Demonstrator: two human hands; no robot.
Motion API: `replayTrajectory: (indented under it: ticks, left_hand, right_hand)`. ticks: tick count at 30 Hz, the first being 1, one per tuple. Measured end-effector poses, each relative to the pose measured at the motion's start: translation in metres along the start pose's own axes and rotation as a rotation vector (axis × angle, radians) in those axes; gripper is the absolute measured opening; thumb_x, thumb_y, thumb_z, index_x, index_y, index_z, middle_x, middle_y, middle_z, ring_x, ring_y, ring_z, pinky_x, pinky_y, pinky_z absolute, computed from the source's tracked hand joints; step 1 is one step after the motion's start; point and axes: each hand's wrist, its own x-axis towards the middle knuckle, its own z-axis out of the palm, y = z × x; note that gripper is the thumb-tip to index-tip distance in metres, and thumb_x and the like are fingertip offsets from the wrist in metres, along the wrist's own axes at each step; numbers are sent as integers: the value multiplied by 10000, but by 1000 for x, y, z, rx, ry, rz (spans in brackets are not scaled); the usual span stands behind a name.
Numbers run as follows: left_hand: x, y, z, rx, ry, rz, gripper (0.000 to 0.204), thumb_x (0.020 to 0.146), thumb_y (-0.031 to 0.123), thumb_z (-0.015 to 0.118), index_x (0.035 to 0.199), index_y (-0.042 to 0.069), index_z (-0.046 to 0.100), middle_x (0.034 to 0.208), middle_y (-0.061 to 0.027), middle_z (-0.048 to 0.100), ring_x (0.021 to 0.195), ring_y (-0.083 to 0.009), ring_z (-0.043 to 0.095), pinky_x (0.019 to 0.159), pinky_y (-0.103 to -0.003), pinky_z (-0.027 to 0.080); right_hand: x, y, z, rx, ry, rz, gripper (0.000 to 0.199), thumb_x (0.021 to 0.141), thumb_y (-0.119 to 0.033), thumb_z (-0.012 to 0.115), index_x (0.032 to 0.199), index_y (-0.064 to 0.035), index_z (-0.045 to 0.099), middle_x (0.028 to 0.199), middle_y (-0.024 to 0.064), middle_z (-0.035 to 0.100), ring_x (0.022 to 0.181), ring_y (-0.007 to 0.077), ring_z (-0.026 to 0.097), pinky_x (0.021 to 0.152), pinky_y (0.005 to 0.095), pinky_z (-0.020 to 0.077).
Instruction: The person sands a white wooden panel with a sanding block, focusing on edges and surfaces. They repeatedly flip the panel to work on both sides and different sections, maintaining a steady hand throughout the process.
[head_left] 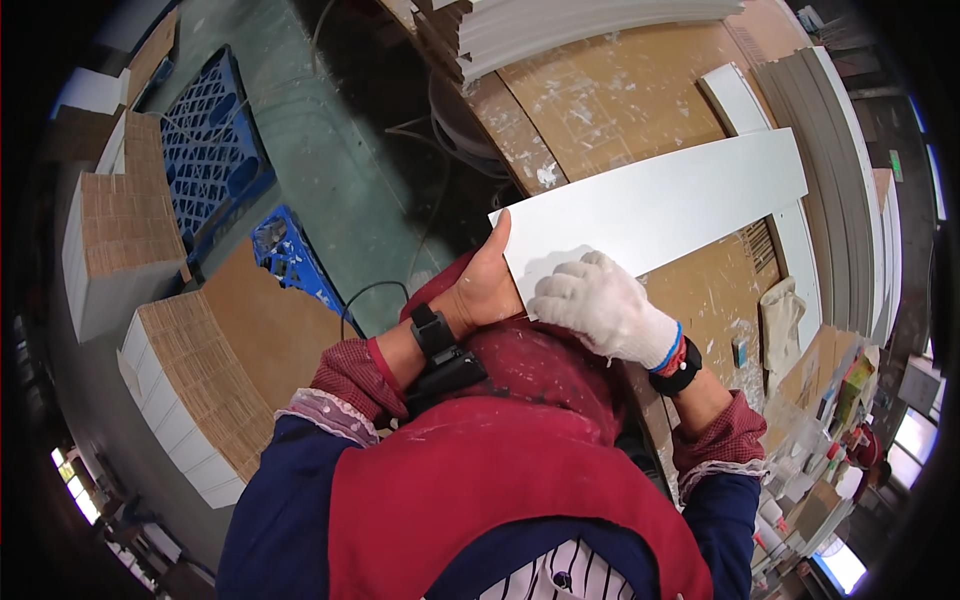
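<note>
A long white panel [680, 200] lies slantwise over the worktable, its near end jutting out past the edge toward my body. My bare left hand [482, 285] grips that end, thumb along the corner and the other fingers underneath. On the panel's near right corner rests my right hand [605, 308], in a white knitted glove, with its fingers curled in. Whatever may be inside those fingers is hidden. Beneath the panel's far part, a white strip [735, 98] crosses the table.
The worktable [610, 105] has a paint-specked brown top. Stacked white panels stand at its far edge [590, 32] and right side [825, 180]. A pale cloth [783, 318] and a small blue block [740, 350] lie at right. Left are a blue pallet [212, 140] and panel stacks [205, 385].
</note>
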Motion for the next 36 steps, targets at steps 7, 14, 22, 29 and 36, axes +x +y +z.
replayTrajectory:
  ticks: [7,14,22,29,36]
  left_hand:
    - [0,0,2,-3,33,7,715,929,601,253,1437,98,250,1460,-115,314,1345,-299,292,1112,-472,213]
    - [0,0,1,-13,35,-16,713,929,595,270,1436,94,247,1464,-117,308,1337,-297,306,1107,-471,227]
    - [2,1,5,17,9,20,733,921,608,254,1442,93,220,1467,-119,292,1335,-290,314,1109,-474,240]
    - [2,2,2,-2,31,17,729,927,593,274,1432,68,252,1459,-116,316,1325,-270,334,1107,-418,256]
    - [5,1,0,-30,34,14,711,919,586,328,1423,86,283,1451,-95,335,1316,-254,347,1104,-422,259]
  right_hand:
    - [8,4,0,-172,20,209,300,739,-157,578,1035,-162,617,913,26,591,891,213,567,769,364,432]
    - [3,-6,-3,-159,-149,7,391,719,-154,569,1109,-167,593,970,11,590,900,214,570,770,360,432]
    - [9,9,-11,-201,9,212,293,753,-160,568,1044,-172,605,921,2,609,830,217,569,725,368,441]
    - [4,-5,1,-138,20,48,298,725,-146,569,1021,-145,599,907,-3,594,854,201,583,739,367,426]
    - [9,0,6,-250,75,214,315,721,-158,578,1034,-141,598,908,7,594,860,201,586,759,373,422]
